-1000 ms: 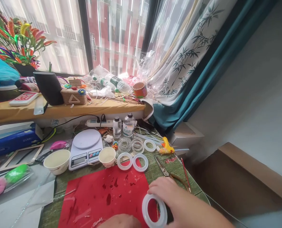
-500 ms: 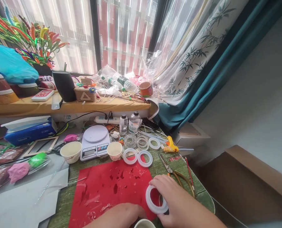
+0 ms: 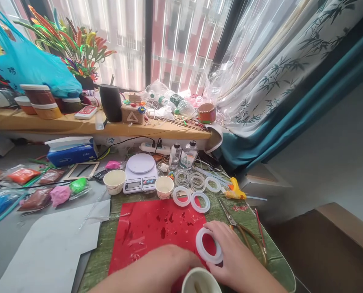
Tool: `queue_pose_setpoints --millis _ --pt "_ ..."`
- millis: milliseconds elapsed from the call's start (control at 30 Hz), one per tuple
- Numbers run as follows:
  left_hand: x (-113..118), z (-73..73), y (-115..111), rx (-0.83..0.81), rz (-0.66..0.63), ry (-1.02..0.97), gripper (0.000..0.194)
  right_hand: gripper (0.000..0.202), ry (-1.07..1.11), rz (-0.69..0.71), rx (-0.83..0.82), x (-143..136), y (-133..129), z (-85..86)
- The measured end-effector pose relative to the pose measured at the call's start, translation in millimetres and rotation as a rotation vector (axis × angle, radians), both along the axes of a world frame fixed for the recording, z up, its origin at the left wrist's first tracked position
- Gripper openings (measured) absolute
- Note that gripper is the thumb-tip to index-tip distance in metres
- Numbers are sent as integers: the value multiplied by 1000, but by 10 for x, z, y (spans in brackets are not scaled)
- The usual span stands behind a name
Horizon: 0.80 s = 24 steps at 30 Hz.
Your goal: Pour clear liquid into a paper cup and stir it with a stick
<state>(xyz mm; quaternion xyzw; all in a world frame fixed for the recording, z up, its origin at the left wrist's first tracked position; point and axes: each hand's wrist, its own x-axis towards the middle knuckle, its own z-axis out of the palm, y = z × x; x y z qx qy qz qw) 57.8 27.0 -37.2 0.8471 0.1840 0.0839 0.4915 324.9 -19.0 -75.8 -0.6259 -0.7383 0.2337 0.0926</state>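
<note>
I'm clasping the white ring in my right hand over the red sheet's right edge; my left hand is resting beside a cup, its grip too hidden to tell.

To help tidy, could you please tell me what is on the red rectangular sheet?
The red sheet bears dark spots and pale scraps; two translucent white rings overlap its far edge. What the left hand covers is hidden.
</note>
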Motion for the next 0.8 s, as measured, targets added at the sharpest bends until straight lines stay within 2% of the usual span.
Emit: queue_pose_setpoints --millis 67,133,267,367,500,600,700,800 --pt "-144 138 83 49 183 -10 51 71 6 -5 -16 9 -16 -9" --pt "-325 245 185 73 301 -40 59 70 18 -10 -1 18 -24 -12" --pt "-710 420 386 177 457 20 57 69 44 -6 32 47 -37 -63" --pt "-940 463 485 261 562 127 57 69 70 1 91 74 -61 -156" --pt "-1094 310 559 315 691 179 46 73 96 -1 244 115 -102 -348" --pt "-1098 133 583 344 767 172 50 76 83 16 356 157 -131 -508" --pt "-1044 9 570 335 781 166 51 76 51 -20 421 157 -192 -622" --pt "-989 -43 548 295 756 149 41 83 24 -70 424 24 -265 -669"
